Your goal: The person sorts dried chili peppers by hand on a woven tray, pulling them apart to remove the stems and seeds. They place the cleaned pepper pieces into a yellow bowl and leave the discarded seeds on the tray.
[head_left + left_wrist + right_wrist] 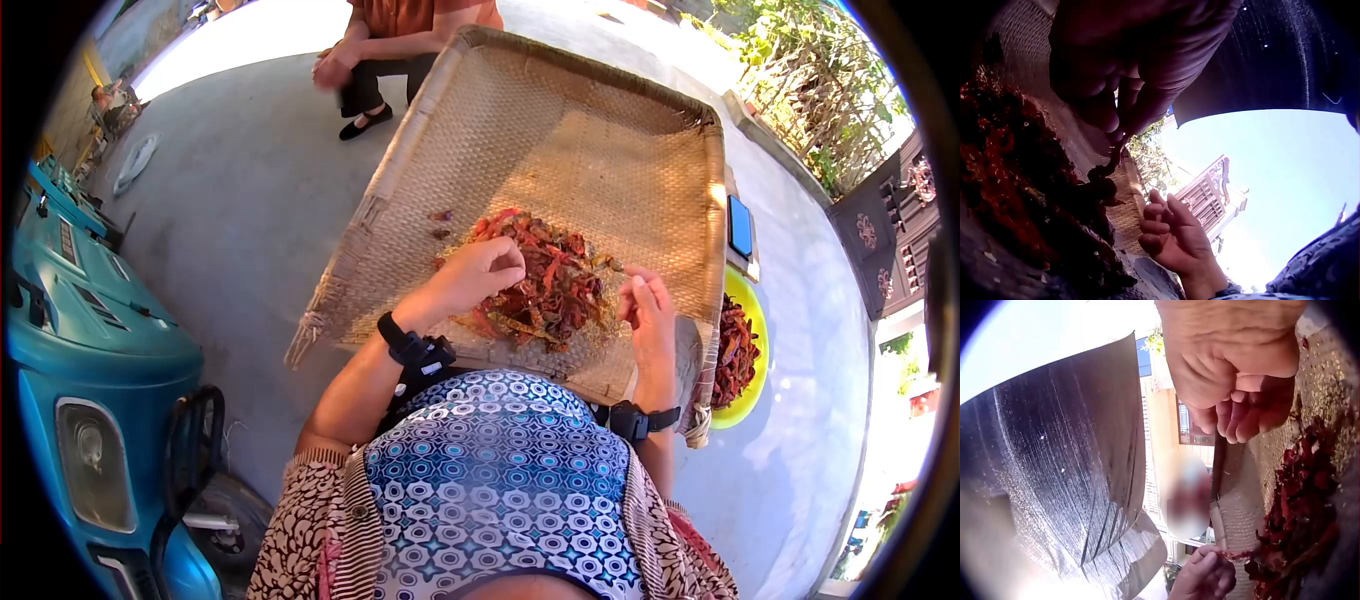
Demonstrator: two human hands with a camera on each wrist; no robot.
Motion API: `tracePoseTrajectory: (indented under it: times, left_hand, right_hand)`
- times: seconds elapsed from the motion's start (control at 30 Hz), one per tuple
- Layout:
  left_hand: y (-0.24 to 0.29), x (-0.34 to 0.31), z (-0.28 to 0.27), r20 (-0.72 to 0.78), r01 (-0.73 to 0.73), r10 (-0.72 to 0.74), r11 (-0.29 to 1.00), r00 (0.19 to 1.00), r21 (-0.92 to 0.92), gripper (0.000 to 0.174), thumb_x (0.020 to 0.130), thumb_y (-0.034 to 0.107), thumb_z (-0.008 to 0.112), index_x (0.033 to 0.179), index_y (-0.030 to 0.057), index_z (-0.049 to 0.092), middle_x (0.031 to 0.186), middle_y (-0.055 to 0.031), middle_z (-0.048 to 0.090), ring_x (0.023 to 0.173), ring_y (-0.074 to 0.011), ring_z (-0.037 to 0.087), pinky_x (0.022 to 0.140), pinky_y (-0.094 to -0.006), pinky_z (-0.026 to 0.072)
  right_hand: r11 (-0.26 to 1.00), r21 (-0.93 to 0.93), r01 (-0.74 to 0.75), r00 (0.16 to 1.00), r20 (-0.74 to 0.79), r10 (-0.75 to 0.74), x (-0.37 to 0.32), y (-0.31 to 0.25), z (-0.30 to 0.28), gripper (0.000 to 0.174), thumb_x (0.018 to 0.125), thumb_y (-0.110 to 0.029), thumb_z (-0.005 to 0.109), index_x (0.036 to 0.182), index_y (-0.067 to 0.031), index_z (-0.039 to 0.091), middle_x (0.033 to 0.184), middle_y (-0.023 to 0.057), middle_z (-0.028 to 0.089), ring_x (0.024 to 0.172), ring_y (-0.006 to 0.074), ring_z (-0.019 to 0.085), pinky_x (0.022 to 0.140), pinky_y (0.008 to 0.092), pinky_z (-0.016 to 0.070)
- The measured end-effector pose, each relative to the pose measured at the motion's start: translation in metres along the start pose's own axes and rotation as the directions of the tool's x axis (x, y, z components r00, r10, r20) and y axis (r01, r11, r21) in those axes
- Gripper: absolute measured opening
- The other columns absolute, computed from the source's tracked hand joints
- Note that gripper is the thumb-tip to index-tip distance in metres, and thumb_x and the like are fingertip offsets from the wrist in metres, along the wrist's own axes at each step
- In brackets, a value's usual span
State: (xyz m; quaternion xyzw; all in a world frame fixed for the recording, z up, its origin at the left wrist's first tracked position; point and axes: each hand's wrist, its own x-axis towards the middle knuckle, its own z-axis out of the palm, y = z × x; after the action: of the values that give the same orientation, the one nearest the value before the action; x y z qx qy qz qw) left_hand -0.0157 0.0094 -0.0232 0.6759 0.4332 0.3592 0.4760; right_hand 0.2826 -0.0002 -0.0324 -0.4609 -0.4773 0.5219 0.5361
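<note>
A heap of dried red and brown chili peppers (548, 285) lies on a large woven bamboo tray (600, 175). Over the heap's left part, my left hand (470, 275) pinches a dried chili pepper (1110, 164) between thumb and fingertips; its shrivelled end hangs down in the left wrist view. My right hand (650, 310) is raised at the heap's right edge. Its fingers (1155, 226) are loosely bent, thumb and forefinger a little apart, and nothing shows between them in the left wrist view.
A yellow-green bowl (752, 390) of red chilies stands right of the tray, near a blue phone-like object (739, 226). A teal three-wheeled vehicle (110, 350) is on the left. Beyond the tray's far left side is another person (420, 40).
</note>
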Motion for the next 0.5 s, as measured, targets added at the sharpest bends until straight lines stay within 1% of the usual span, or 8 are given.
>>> tracePoseTrajectory:
  times: [0.1, 0.2, 0.3, 0.33, 0.4, 0.43, 0.47, 0.5]
  left_hand:
    - [0.008, 0.001, 0.002, 0.054, 0.046, -0.038, 0.987, 0.998, -0.157, 0.015, 0.096, 0.018, 0.062, 0.102, 0.0042, 0.06, 0.086, 0.0011, 0.06, 0.072, -0.0064, 0.057, 0.062, -0.0226, 0.0463]
    - [0.005, 0.001, 0.006, 0.085, 0.042, -0.018, 0.957, 0.996, -0.286, 0.017, 0.097, 0.019, 0.062, 0.105, 0.0042, 0.059, 0.085, 0.0008, 0.06, 0.068, -0.0059, 0.056, 0.059, -0.0207, 0.0456]
    - [0.005, 0.0, 0.012, 0.007, 0.008, -0.006, 0.962, 1.0, -0.274, 0.017, 0.096, 0.016, 0.061, 0.107, 0.0031, 0.06, 0.084, 0.0004, 0.06, 0.07, -0.007, 0.057, 0.06, -0.022, 0.0459]
    - [0.006, -0.002, 0.013, -0.033, 0.001, -0.01, 0.968, 0.999, -0.251, 0.017, 0.095, 0.014, 0.061, 0.108, 0.0026, 0.06, 0.084, 0.0003, 0.06, 0.071, -0.0075, 0.057, 0.061, -0.0229, 0.0461]
    - [-0.001, -0.002, 0.007, 0.022, -0.023, 0.024, 0.999, 0.999, -0.047, 0.018, 0.092, 0.01, 0.061, 0.108, 0.0014, 0.062, 0.085, -0.0009, 0.061, 0.073, -0.0093, 0.057, 0.063, -0.0251, 0.0464]
    - [-0.003, -0.002, 0.002, 0.053, -0.04, 0.037, 0.998, 0.998, 0.057, 0.019, 0.09, 0.007, 0.061, 0.108, 0.0008, 0.062, 0.086, -0.0014, 0.061, 0.075, -0.0103, 0.057, 0.065, -0.0262, 0.0465]
    - [-0.002, -0.003, -0.002, 0.128, -0.007, -0.004, 0.996, 0.992, 0.091, 0.022, 0.084, 0.004, 0.061, 0.105, 0.0008, 0.065, 0.087, -0.0031, 0.059, 0.079, -0.0141, 0.056, 0.07, -0.0301, 0.0464]
    - [-0.002, -0.004, -0.006, 0.218, -0.035, -0.003, 0.985, 0.976, 0.169, 0.022, 0.084, 0.004, 0.062, 0.105, 0.0015, 0.065, 0.087, -0.0036, 0.058, 0.079, -0.0153, 0.056, 0.071, -0.0308, 0.0464]
  right_hand:
    - [0.967, -0.246, -0.064, 0.934, 0.326, 0.145, -0.004, -0.007, 0.047, 0.026, 0.098, -0.022, 0.059, 0.117, -0.0041, 0.061, 0.084, 0.0, 0.062, 0.065, 0.0055, 0.052, 0.06, 0.0224, 0.0441]
    - [0.927, -0.375, 0.024, 0.89, 0.43, 0.151, -0.005, -0.005, 0.072, 0.025, 0.098, -0.024, 0.059, 0.113, -0.0035, 0.062, 0.082, -0.0006, 0.06, 0.066, 0.0046, 0.052, 0.059, 0.0215, 0.0435]
    - [0.932, -0.36, 0.042, 0.893, 0.432, 0.127, -0.005, 0.004, 0.069, 0.023, 0.099, -0.025, 0.059, 0.106, -0.0039, 0.064, 0.077, -0.0013, 0.058, 0.063, 0.0047, 0.051, 0.057, 0.0208, 0.0423]
    - [0.936, -0.351, -0.01, 0.908, 0.389, 0.156, -0.004, 0.003, 0.064, 0.023, 0.099, -0.026, 0.059, 0.105, -0.004, 0.064, 0.075, -0.0015, 0.057, 0.061, 0.0046, 0.05, 0.055, 0.0205, 0.0414]
    - [0.939, -0.325, -0.113, 0.929, 0.3, 0.215, -0.002, 0.001, 0.047, 0.024, 0.099, -0.027, 0.06, 0.101, -0.0041, 0.065, 0.071, -0.0018, 0.055, 0.058, 0.0044, 0.048, 0.053, 0.0199, 0.0397]
    - [0.965, -0.243, -0.102, 0.962, 0.222, 0.158, -0.002, -0.001, 0.037, 0.024, 0.099, -0.028, 0.059, 0.1, -0.0048, 0.065, 0.069, -0.0022, 0.054, 0.056, 0.0043, 0.047, 0.052, 0.0198, 0.0389]
    - [0.984, -0.161, -0.082, 0.985, 0.137, 0.105, -0.003, -0.003, 0.026, 0.025, 0.099, -0.029, 0.059, 0.099, -0.0055, 0.065, 0.067, -0.0026, 0.052, 0.055, 0.0043, 0.046, 0.051, 0.0196, 0.0382]
    - [0.995, -0.079, -0.054, 0.997, 0.047, 0.057, -0.004, -0.005, 0.013, 0.025, 0.099, -0.03, 0.059, 0.098, -0.0062, 0.065, 0.064, -0.003, 0.051, 0.053, 0.0042, 0.045, 0.05, 0.0195, 0.0374]
